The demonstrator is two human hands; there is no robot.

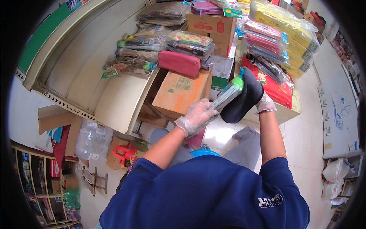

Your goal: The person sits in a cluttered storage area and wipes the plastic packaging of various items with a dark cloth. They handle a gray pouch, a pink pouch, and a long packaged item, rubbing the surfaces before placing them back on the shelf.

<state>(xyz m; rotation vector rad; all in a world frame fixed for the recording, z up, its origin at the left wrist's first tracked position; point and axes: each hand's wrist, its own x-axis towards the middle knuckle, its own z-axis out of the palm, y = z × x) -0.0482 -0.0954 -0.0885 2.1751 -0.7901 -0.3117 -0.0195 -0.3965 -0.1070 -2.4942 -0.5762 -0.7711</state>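
My left hand [198, 115], in a clear plastic glove, grips a long flat clear packet [225, 98] with a bright green part at its far end. In my right hand [266, 104], also gloved, is a long black insole-shaped pad [243, 97], narrower at its middle. The right fingers are partly hidden behind it. Packet and pad are held side by side over the floor, their far ends close together. Just beyond them, a red package [272, 86] lies on a pale surface. Left of them stands a cardboard box [181, 91] with a pink pouch [179, 63] on top.
A beige metal shelf [114, 103] runs along the left. Stacked bagged goods [183, 42] and yellow packs [291, 42] fill the far side. A white chest-like cabinet [337, 103] stands right. Bagged clear bottles [93, 139] and a red-handled bag [124, 152] are on the floor at left.
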